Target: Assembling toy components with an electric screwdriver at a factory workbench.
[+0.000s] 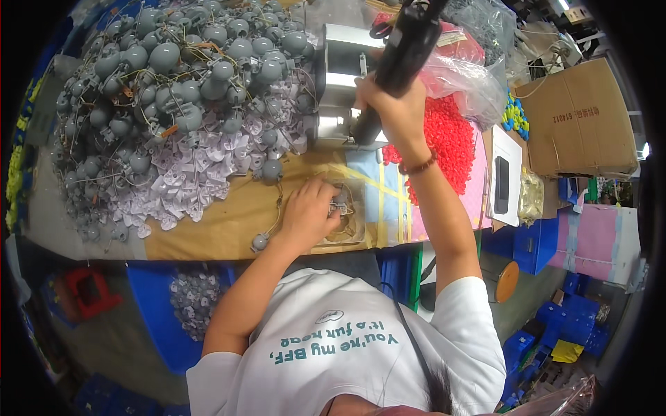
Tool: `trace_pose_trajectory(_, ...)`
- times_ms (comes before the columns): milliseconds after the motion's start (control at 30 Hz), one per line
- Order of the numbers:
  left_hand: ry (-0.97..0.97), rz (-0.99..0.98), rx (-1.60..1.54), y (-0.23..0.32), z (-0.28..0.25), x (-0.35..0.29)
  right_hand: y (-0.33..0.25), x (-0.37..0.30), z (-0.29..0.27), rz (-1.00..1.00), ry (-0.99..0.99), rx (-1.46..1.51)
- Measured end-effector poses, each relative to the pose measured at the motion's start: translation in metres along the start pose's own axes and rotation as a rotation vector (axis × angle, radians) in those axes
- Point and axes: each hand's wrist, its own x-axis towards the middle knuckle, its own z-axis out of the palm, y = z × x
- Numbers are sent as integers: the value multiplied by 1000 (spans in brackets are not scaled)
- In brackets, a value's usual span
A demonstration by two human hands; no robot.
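My right hand (399, 104) is wrapped round the body of a black electric screwdriver (411, 48), held tilted above the far side of the table. Near the front edge, my left hand (309, 216) is closed with its fingertips on a small grey part with wires (338, 202). That part rests on a clear plate (352, 232) on the brown table cover (187, 236). Exactly how the fingers grip it is partly hidden. A thin wire runs beside the left hand to a small grey ball-shaped part (259, 242) at the table edge.
Grey ball-shaped housings with wires (165, 57) are heaped at the left, over white plastic pieces (191, 170). A metal frame (347, 41) stands behind the hands. Red small parts (454, 145) lie right, near a cardboard box (583, 118). A blue bin (156, 305) is below.
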Motion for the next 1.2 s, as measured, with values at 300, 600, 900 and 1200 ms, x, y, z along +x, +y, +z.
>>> trace_pose_trajectory(300, -57, -58, 11, 4, -3, 0, -21, -48, -9, -136, 57, -8)
trace_pose_trajectory(600, -18, -4, -10, 0, 2, -2, -5, 0, -1, -129, 103, -31)
trace_pose_trajectory(900, -57, -57, -11, 5, -3, 0, -29, -58, 0, 117, -56, -32)
trace_pose_trajectory(1200, -16, -28, 12, 2, 1, -2, -16, -112, 6, 90, -26, 90)
